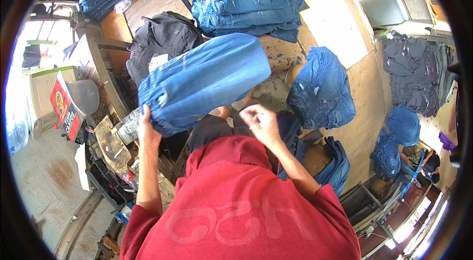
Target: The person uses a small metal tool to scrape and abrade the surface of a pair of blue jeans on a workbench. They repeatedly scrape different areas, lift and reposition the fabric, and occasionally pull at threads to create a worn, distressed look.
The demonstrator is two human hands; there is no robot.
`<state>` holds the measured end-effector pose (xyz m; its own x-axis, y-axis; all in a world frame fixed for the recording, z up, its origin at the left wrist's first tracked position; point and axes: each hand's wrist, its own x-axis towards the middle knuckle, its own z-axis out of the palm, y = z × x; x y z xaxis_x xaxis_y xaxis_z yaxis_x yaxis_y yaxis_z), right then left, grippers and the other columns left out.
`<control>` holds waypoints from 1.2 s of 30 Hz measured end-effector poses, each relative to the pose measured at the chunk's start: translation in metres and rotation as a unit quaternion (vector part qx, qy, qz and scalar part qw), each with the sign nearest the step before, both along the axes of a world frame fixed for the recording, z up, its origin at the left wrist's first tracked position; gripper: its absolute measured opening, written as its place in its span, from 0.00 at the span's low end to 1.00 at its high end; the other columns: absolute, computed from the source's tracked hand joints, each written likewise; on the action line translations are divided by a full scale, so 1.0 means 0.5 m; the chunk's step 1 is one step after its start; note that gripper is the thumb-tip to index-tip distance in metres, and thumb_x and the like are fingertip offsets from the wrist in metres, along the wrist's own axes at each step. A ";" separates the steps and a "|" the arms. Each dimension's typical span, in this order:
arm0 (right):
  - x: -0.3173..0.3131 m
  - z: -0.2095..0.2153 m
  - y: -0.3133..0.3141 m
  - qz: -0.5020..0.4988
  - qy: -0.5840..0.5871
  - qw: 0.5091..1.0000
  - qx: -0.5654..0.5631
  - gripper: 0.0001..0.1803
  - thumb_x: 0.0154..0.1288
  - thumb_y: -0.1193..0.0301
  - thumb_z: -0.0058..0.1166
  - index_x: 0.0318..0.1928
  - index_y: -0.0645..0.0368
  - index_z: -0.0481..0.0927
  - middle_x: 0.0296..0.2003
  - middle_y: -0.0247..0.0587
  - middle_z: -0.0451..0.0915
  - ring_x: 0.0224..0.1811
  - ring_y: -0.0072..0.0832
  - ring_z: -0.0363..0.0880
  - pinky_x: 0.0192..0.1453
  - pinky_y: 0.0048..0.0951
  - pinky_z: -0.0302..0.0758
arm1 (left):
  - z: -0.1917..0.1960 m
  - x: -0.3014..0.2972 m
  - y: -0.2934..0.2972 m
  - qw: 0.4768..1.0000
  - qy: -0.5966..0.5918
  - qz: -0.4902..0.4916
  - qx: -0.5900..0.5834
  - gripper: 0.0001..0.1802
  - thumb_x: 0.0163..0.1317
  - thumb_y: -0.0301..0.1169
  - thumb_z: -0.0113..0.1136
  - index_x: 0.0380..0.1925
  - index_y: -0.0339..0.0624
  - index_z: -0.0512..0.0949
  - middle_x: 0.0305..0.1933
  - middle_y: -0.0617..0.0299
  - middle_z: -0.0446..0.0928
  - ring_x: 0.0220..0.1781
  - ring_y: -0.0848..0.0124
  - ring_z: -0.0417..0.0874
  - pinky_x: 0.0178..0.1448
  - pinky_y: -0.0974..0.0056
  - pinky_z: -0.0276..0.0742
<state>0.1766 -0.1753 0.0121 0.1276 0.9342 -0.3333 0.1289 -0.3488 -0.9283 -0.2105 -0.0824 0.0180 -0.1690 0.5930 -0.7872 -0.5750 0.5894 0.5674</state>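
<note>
Blue denim garment [209, 80] at the left fingertips, right hand [260, 123] free of the cloth

The garment lies ahead and to the right of the left hand's fingers, its gathered edge right at them and its smooth, rounded end beyond the right hand's. It seems to sheathe a rough grey cylinder [129, 126], which shows just left of the left hand [149, 134]. That hand's thumb lies along the gathers; its other fingers are partly hidden, so I cannot tell whether they pinch the cloth. The right fingers are bent and drawn close together in the air, though whether the tips meet is hard to judge.

I expect the denim to be soft but fairly weighty, not slippery or fragile, with thicker, firmer seams. The gathered edge by the left thumb looks the surest hold; the smooth stretch ahead offers less to grip. A blue denim bundle [322, 90] sits right of the right fingers.
</note>
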 end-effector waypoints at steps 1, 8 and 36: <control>0.027 -0.012 0.013 -0.031 -0.030 0.999 -0.023 0.13 0.76 0.62 0.71 0.47 0.60 0.89 0.28 0.27 0.86 0.24 0.12 0.78 0.28 0.22 0.72 | 0.005 -0.042 -0.002 1.000 -0.013 0.005 0.007 0.29 0.81 0.51 0.61 0.69 0.41 0.79 0.68 0.51 0.85 0.67 0.53 0.87 0.73 0.37 0.80; 0.161 -0.198 0.188 -0.233 0.361 0.819 -0.381 0.46 0.72 0.28 0.58 0.59 0.65 0.84 0.49 0.45 0.90 0.39 0.26 0.84 0.31 0.22 0.75 | -0.027 -0.119 0.018 0.999 0.021 -0.046 0.011 0.29 0.81 0.49 0.62 0.69 0.40 0.79 0.66 0.55 0.86 0.63 0.57 0.90 0.70 0.42 0.84; 0.632 -0.298 0.450 -0.449 0.357 0.819 -0.029 0.30 0.81 0.50 0.58 0.69 0.60 0.81 0.71 0.50 0.81 0.75 0.51 0.76 0.82 0.62 0.69 | 0.098 0.071 0.088 0.996 -0.011 -0.025 0.086 0.29 0.83 0.32 0.56 0.80 0.49 0.64 0.69 0.61 0.82 0.62 0.63 0.90 0.66 0.51 0.89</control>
<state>0.4924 0.0499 -0.1369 0.5078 0.5509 -0.6623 -0.7714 -0.0514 -0.6343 -0.1748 -0.0384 0.0672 -0.1195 0.7264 -0.6768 -0.5615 0.5127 0.6495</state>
